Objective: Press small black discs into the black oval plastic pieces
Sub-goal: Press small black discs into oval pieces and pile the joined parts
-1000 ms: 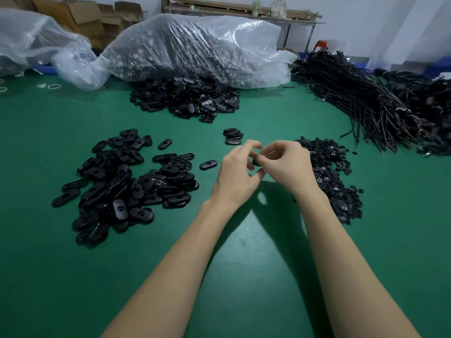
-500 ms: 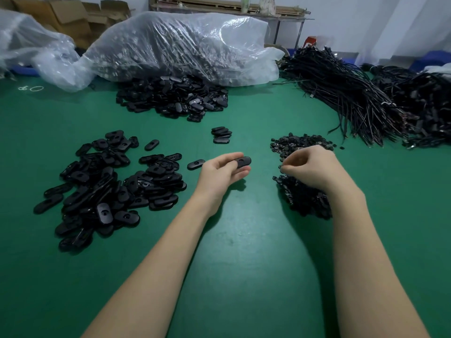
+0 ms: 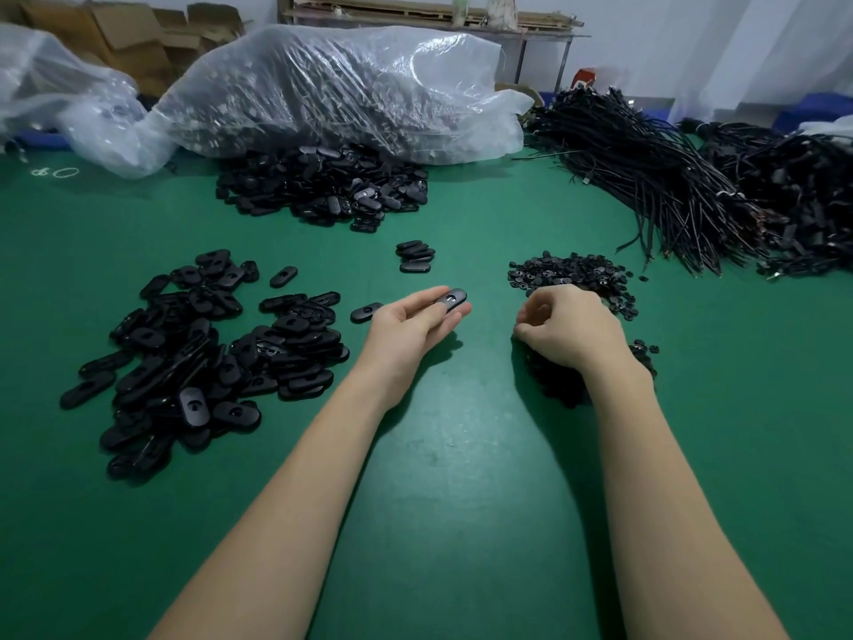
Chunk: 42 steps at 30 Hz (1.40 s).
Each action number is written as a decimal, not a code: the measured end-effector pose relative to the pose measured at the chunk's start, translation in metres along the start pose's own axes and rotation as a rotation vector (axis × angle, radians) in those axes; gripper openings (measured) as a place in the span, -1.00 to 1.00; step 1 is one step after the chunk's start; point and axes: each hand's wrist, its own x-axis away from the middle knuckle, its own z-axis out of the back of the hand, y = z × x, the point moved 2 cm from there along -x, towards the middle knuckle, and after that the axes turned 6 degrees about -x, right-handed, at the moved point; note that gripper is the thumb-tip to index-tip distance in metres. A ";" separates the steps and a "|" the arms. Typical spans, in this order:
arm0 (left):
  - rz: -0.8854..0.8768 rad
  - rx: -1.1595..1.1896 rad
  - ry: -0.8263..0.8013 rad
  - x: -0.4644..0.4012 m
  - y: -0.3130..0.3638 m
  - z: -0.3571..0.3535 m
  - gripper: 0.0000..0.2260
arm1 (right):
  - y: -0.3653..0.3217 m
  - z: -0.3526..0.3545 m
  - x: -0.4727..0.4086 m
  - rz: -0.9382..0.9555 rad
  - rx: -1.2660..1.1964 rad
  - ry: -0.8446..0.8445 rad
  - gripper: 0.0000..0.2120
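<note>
Head view: your left hand [image 3: 417, 323] pinches one oval piece [image 3: 451, 299] at its fingertips, recess up; your right hand [image 3: 565, 330], fingers curled, is at the disc pile [image 3: 574, 274] at three o'clock, contents indiscernible. Lift one disc only, seat it squarely, then press.

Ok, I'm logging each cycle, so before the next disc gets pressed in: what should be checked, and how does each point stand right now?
1. Black oval plastic piece held in left hand: ok, pinched at the fingertips.
2. Its recess facing up: ok, slot visible.
3. Recess free of a disc: cannot tell.
4. Right hand over the pile of small black discs: ok.
5. Disc picked up: cannot tell, curled fingers hide it.
6. Bare green table between the hands: ok.
</note>
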 end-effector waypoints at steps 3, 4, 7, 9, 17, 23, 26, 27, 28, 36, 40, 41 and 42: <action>-0.006 -0.004 -0.035 0.002 0.001 0.000 -0.84 | -0.008 0.000 0.000 0.108 -0.208 0.070 -0.97; -0.011 -0.009 -0.043 0.003 0.001 0.000 -0.84 | -0.012 0.001 0.000 0.126 -0.342 0.069 -0.96; -0.033 -0.030 -0.060 0.005 0.002 -0.001 -0.82 | -0.024 0.002 0.005 0.119 -0.716 -0.044 -0.92; -0.045 -0.052 -0.058 0.006 0.003 0.000 -0.81 | -0.028 0.000 0.008 0.113 -0.815 -0.104 -0.91; -0.027 -0.056 -0.063 0.006 0.005 0.002 -0.89 | -0.029 -0.005 0.009 0.070 -0.833 -0.109 -0.96; -0.008 -0.011 -0.064 0.006 0.006 0.003 -0.90 | -0.029 -0.005 0.009 0.057 -0.900 -0.134 -0.87; -0.008 -0.017 -0.068 0.006 0.006 0.004 -0.89 | -0.028 -0.005 0.009 0.067 -0.899 -0.158 -0.86; -0.008 -0.021 -0.068 0.005 0.006 0.004 -0.89 | -0.028 -0.005 0.009 0.067 -0.903 -0.163 -0.86; -0.009 -0.022 -0.068 0.005 0.006 0.004 -0.89 | -0.028 -0.006 0.009 0.062 -0.907 -0.166 -0.87; -0.018 -0.014 -0.073 0.006 0.006 0.004 -0.89 | -0.027 -0.005 0.006 -0.042 -0.965 -0.202 -0.90; -0.014 0.006 -0.068 0.006 0.006 0.004 -0.89 | -0.027 -0.005 0.006 -0.103 -1.074 -0.265 -0.95; -0.014 0.012 -0.067 0.006 0.006 0.004 -0.89 | -0.027 -0.005 0.006 -0.119 -1.089 -0.266 -0.95; -0.013 0.016 -0.067 0.006 0.006 0.004 -0.89 | -0.026 -0.005 0.005 -0.133 -1.098 -0.257 -0.95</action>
